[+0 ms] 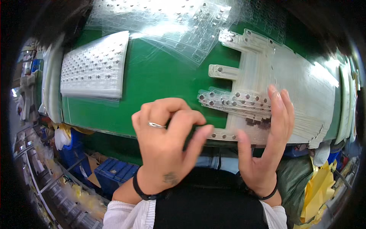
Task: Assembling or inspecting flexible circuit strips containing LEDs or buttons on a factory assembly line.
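My left hand [164, 139] is over the near edge of the green table, left of the clear plastic pieces. Its fingers curl inward, with the thumb tip close to the index finger; whatever they hold, if anything, is hidden. My right hand [268, 143] is open, fingers stretched up and thumb apart, at the right end of a fanned bunch of clear strips with dark round dots [228, 101]. Whether it touches them I cannot tell. Those strips lie on a large stack of clear plastic sheets [297, 84], whose comb-like arms stick out to the left.
A thick stack of dotted clear sheets [93, 68] stands at the left of the green table [160, 80]. Loose, glossy transparent sheets [187, 34] spread across the back. Below the table are a blue crate [114, 171], a dark green bag [291, 183] and yellow wrapping [320, 187].
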A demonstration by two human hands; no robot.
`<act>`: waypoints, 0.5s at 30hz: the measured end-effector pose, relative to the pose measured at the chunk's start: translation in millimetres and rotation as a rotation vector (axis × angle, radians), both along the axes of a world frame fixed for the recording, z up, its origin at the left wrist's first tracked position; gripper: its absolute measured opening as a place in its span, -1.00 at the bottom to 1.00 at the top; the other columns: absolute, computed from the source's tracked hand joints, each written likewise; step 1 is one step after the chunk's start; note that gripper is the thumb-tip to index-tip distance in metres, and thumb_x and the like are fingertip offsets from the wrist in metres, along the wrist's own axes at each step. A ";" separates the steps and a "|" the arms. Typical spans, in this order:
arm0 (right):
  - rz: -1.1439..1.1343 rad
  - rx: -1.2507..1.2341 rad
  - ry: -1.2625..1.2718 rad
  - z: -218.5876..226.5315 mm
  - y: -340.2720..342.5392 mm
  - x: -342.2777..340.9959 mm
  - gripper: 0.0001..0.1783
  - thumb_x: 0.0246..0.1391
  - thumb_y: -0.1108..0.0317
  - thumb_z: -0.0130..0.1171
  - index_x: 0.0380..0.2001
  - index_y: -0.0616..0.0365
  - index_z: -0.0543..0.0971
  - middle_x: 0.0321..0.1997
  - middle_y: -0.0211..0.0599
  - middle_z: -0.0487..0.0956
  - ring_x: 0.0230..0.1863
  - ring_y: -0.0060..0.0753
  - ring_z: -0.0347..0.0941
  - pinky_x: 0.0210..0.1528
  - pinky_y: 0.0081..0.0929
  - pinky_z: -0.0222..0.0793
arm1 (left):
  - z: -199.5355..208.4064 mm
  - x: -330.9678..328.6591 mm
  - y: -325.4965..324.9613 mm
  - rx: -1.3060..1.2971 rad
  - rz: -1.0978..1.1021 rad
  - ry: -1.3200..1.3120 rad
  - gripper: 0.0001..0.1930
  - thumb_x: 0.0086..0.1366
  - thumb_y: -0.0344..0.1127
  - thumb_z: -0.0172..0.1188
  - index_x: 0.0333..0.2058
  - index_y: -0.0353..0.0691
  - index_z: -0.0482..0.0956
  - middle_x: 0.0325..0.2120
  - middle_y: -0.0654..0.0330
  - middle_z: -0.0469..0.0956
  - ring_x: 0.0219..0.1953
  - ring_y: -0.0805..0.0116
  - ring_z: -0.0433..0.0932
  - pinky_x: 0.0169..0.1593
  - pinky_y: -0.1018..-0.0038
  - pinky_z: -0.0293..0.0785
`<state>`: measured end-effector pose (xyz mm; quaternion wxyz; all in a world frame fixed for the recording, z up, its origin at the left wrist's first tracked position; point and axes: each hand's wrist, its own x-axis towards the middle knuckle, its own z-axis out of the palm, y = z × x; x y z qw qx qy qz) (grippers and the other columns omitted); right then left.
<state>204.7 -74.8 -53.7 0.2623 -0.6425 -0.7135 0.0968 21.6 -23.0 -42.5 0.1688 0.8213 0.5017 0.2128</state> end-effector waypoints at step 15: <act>0.016 0.120 0.174 1.1 -7.3 20.6 0.04 -0.33 0.56 0.29 0.32 0.29 0.09 0.33 0.17 0.22 0.36 0.31 0.07 0.37 0.04 -0.05 | 11.1 6.0 8.1 -0.228 -0.150 -0.565 -0.88 0.13 -0.58 0.24 -0.33 -0.28 0.57 -0.49 0.18 0.58 -0.57 0.36 0.50 -0.47 0.51 0.43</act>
